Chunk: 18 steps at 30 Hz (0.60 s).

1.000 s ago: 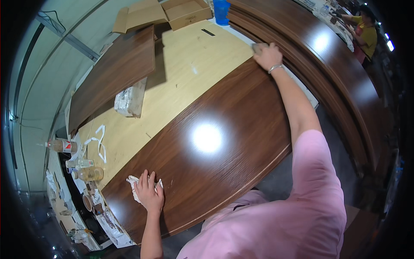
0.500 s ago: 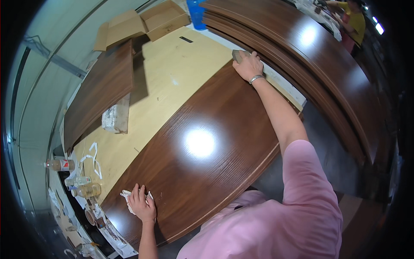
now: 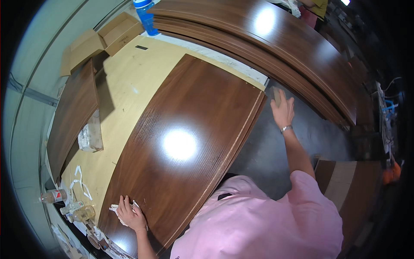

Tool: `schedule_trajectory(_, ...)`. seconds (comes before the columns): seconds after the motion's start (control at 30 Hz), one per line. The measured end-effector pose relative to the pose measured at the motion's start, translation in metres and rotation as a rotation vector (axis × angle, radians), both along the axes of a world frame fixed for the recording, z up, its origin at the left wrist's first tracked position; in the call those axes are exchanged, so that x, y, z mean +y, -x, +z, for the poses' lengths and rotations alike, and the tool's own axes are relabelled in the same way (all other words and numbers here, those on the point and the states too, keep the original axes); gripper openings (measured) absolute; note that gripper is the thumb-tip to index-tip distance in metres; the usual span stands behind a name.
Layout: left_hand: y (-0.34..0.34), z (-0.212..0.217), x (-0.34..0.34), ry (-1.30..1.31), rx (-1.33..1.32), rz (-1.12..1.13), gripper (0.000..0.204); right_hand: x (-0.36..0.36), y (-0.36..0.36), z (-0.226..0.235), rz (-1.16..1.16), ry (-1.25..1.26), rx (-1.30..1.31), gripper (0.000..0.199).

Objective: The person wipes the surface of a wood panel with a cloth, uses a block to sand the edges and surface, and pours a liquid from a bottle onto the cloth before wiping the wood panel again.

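Observation:
A dark brown, glossy wood-grain panel (image 3: 207, 112) lies on the pale yellow board of the workbench (image 3: 125, 71). Near its lower left end, my left hand (image 3: 131, 216) presses a crumpled white cloth (image 3: 114, 208) against the surface, and the cloth pokes out past the fingers. Off the panel's right edge, above the grey floor, my right hand (image 3: 283, 112) grips a small greyish block (image 3: 276, 96), which looks like a sanding block. My palm and fingers hide part of it, and motion blurs it slightly.
Several brown panels (image 3: 258, 56) are stacked beyond the bench. Another panel (image 3: 73, 121) leans over a wrapped white block (image 3: 91, 133) at left. Bottles (image 3: 84, 213) line the left edge. An open cardboard box (image 3: 118, 32) and blue container (image 3: 148, 19) stand at the back; a person (image 3: 317, 11) is farther off.
My right hand has swung off the panel's far corner, out past its right edge, still holding the block. My left hand stays on the cloth. The whole view has shifted.

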<state>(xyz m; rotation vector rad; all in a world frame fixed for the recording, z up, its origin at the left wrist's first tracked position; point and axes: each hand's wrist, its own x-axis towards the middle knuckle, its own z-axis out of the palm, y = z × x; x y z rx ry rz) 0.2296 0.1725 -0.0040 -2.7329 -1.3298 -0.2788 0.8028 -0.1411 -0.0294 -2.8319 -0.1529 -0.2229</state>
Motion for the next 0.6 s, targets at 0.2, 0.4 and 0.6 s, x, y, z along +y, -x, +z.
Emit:
schedule_trajectory(0.2, -0.001, 0.0, 0.0, 0.007, 0.027, -0.017, 0.044, 0.026, 0.131, 0.026, 0.813, -0.315, 0.008, 0.075)
schedule_trajectory(0.4, -0.003, 0.002, -0.002, -0.009, 0.022, -0.016, 0.044, 0.008, 0.024, 0.002, 0.601, -0.257, -0.19, 0.073)
schedule_trajectory(0.6, -0.002, -0.007, 0.018, -0.023, 0.017, -0.073, 0.045, 0.005, -0.053, 0.014, 0.53, -0.68, -0.115, 0.074)
